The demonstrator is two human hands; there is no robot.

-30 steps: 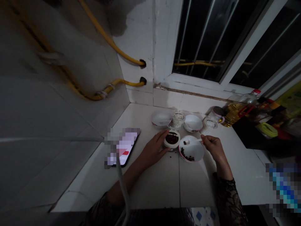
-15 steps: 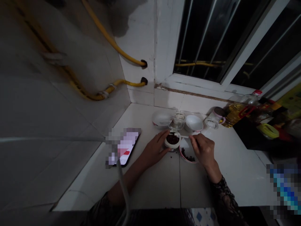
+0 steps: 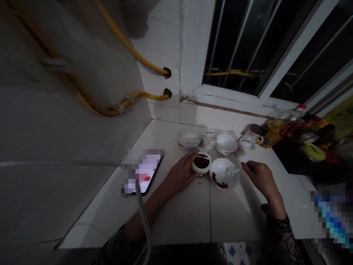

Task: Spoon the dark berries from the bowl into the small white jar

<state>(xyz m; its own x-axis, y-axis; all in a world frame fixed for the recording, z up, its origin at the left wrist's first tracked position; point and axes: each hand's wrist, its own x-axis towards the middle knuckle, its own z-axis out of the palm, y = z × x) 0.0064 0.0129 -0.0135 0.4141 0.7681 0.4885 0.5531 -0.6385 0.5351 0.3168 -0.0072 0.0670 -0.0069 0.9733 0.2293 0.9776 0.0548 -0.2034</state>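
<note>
My left hand point(image 3: 180, 173) curves around the left side of a small spice jar point(image 3: 202, 170), whose top is open on dark reddish-brown contents. My right hand point(image 3: 260, 176) is closed in a pinch on the handle of a small white spoon point(image 3: 234, 171). The scoop end of that spoon hangs over a white bowl with a pinkish rim point(image 3: 224, 165), just right of the jar. Dark bits point(image 3: 219, 182) lie on the near left side inside this bowl. A few dark specks are on the counter below the jar.
Behind stand a white bowl point(image 3: 226, 141), a shallow dish point(image 3: 187, 139) and clear jars point(image 3: 246, 144). A lit phone point(image 3: 147, 171) lies left on the tiled counter point(image 3: 182, 217). An oil bottle point(image 3: 271, 134) and a dark box point(image 3: 289, 156) stand right. A grey cable point(image 3: 143, 217) crosses in front.
My right hand has moved right with the spoon, from over the jar's mouth to over the pink-rimmed bowl. My left hand stays at the jar.
</note>
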